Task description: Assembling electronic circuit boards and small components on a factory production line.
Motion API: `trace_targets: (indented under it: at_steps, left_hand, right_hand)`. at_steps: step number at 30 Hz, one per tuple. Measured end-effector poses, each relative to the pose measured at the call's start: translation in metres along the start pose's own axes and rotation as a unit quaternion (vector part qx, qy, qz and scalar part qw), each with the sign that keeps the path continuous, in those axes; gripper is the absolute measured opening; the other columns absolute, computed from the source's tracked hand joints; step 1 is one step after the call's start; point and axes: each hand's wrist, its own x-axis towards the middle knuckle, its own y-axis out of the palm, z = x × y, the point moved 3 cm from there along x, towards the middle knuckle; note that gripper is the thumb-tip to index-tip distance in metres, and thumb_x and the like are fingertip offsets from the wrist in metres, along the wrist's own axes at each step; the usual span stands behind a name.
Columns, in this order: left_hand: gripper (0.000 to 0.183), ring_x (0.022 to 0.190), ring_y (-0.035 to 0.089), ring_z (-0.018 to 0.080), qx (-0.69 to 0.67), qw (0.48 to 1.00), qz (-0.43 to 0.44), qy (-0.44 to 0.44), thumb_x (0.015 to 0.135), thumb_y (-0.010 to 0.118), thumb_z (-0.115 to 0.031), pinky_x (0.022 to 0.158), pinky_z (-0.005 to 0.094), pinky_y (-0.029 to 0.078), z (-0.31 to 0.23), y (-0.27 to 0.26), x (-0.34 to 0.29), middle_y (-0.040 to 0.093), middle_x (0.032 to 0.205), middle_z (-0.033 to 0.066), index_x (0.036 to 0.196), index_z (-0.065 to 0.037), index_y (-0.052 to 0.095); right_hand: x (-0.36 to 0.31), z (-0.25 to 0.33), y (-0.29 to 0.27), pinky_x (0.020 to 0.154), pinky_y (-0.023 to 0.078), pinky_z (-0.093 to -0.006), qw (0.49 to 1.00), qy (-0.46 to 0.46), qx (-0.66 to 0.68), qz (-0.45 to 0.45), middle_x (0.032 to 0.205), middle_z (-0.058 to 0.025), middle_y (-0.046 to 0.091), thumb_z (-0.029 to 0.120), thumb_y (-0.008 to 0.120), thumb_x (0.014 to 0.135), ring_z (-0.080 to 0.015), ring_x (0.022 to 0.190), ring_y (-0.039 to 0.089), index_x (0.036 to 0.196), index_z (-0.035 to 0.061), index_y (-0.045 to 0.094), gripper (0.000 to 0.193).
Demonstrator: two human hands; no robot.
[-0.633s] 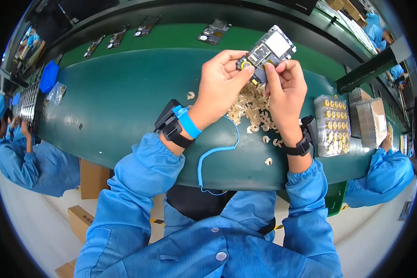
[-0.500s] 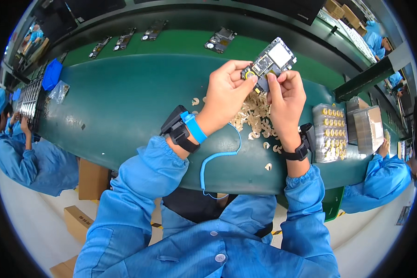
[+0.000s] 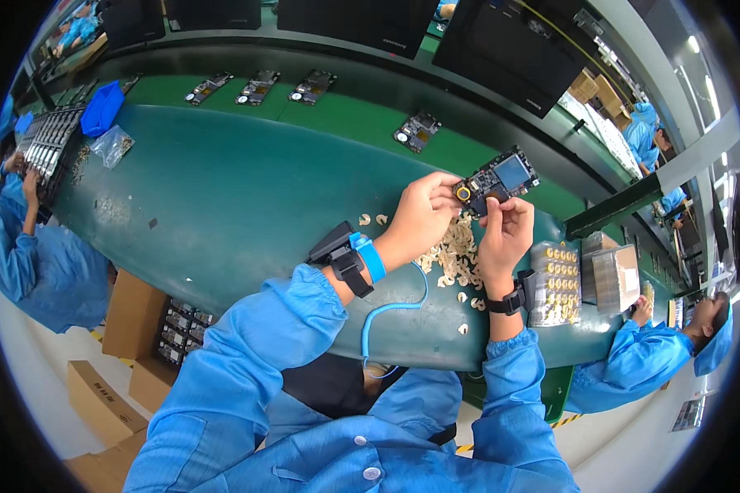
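A dark circuit board (image 3: 487, 175) with a bluish square panel and a round yellow-rimmed part is held up above the worktable (image 3: 247, 189). My left hand (image 3: 423, 212) grips its left end beside the round part, fingers bent and partly hidden. From below, my right hand (image 3: 506, 234) pinches the lower edge between thumb and fingers. Under and between my hands lies a heap of small cream C-shaped pieces (image 3: 456, 246), with a few scattered loose around it. A blue band (image 3: 369, 256) circles my left wrist, and a coiled blue cord (image 3: 380, 311) lies nearby.
Several circuit boards (image 3: 417, 131) lie along the green strip at the back. Right of my hands stands a clear tray (image 3: 556, 287) of round yellow pieces, beside clear boxes (image 3: 615, 278). A blue bin (image 3: 103, 108) stands far left. Co-workers sit on both sides.
My view has tilted up and shifted, so the board and hands appear lower. The board has turned slightly, its pale panel now looking bluish. Both hands keep their hold.
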Motion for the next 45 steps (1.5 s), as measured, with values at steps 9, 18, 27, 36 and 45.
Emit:
trace_targets:
  at_steps: [9, 18, 27, 36, 45]
  left_hand:
    - [0.038, 0.084, 0.074, 0.0214, 0.018, 0.999, -0.033, -0.012, 0.088, 0.052, 0.009, 0.072, 0.0306, 0.060, 0.003, -0.012, -0.002, 0.073, 0.100, 0.0212, 0.126, 0.011, 0.057]
    - [0.028, 0.078, 0.072, 0.0191, 0.091, 0.994, -0.039, -0.044, 0.094, 0.049, 0.007, 0.061, 0.0285, 0.058, 0.006, -0.011, -0.002, 0.071, 0.099, 0.0200, 0.120, 0.010, 0.059]
    - [0.022, 0.073, 0.075, 0.0199, 0.133, 0.989, -0.063, 0.019, 0.090, 0.049, 0.005, 0.065, 0.0305, 0.058, -0.004, -0.011, 0.001, 0.075, 0.088, 0.0178, 0.107, 0.009, 0.063]
    - [0.019, 0.071, 0.074, 0.0191, 0.169, 0.981, -0.097, -0.001, 0.094, 0.050, 0.005, 0.060, 0.0305, 0.056, 0.006, -0.016, -0.004, 0.076, 0.092, 0.0175, 0.106, 0.007, 0.064]
    - [0.036, 0.085, 0.075, 0.0229, 0.249, 0.934, -0.236, 0.096, 0.091, 0.060, 0.003, 0.074, 0.0357, 0.059, 0.002, -0.032, -0.003, 0.069, 0.116, 0.0221, 0.127, 0.005, 0.055]
  right_hand:
    - [0.017, -0.001, 0.013, 0.053, 0.049, -0.0229, 0.961, 0.202, 0.188, 0.018, 0.085, -0.0049, 0.066, 0.006, 0.064, 0.102, -0.0076, 0.061, 0.058, 0.109, 0.0046, 0.052, 0.014]
    - [0.131, -0.112, -0.026, 0.052, 0.046, -0.0242, 0.948, 0.298, -0.046, 0.105, 0.079, -0.0026, 0.062, 0.011, 0.067, 0.100, -0.0085, 0.061, 0.056, 0.119, 0.0017, 0.059, 0.023]
    - [0.113, -0.105, 0.002, 0.089, 0.054, -0.0501, 0.820, -0.012, -0.556, 0.134, 0.114, -0.0234, 0.068, 0.025, 0.072, 0.091, -0.0418, 0.106, 0.066, 0.109, 0.0084, 0.073, 0.024]
    - [0.132, -0.141, 0.105, 0.108, 0.047, -0.0453, 0.890, 0.119, -0.359, 0.254, 0.133, -0.0248, 0.063, 0.053, 0.089, 0.071, -0.0408, 0.127, 0.059, 0.141, 0.0013, 0.056, 0.093]
    - [0.142, -0.073, 0.087, 0.085, 0.054, -0.0306, 0.977, 0.098, -0.106, 0.159, 0.105, -0.0133, 0.074, -0.003, 0.077, 0.080, -0.0178, 0.090, 0.067, 0.118, -0.0051, 0.070, 0.038]
